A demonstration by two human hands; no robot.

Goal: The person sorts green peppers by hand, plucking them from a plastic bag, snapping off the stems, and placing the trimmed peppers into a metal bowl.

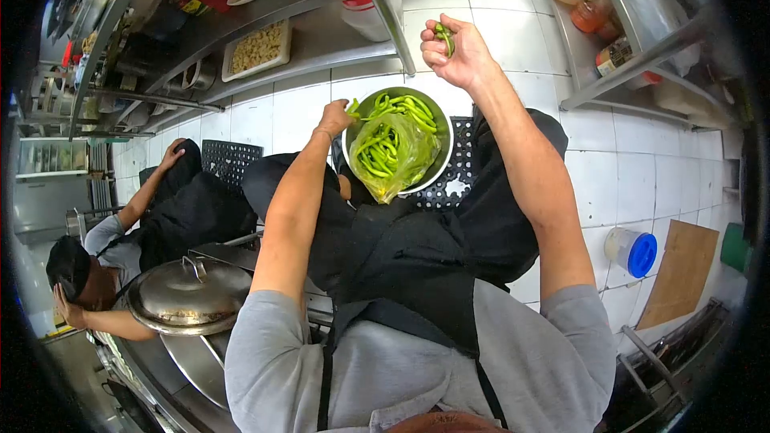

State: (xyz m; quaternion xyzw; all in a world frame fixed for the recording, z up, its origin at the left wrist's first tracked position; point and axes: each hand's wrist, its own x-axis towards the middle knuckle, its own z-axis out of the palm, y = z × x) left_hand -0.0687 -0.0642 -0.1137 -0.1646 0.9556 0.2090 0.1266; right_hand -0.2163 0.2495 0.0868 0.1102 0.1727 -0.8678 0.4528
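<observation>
Between my knees stands a round metal pot (446, 152) holding many green peppers (417, 111) and an open clear plastic bag (413, 148) with more green peppers inside. At the pot's left rim, my left hand (335, 118) is closed with its fingers pinched on a green pepper piece (354, 107). My right hand (455, 52) is raised above and to the right of the pot, palm up, with its fingers curled round a small green pepper (443, 37).
Another person (104, 256) in a black cap sits at the left, beside a lidded metal pot (189, 293). Metal shelves (321, 58) stand ahead, with a white tray (257, 51). At the right are a blue-lidded tub (642, 254) and a cardboard sheet (680, 273).
</observation>
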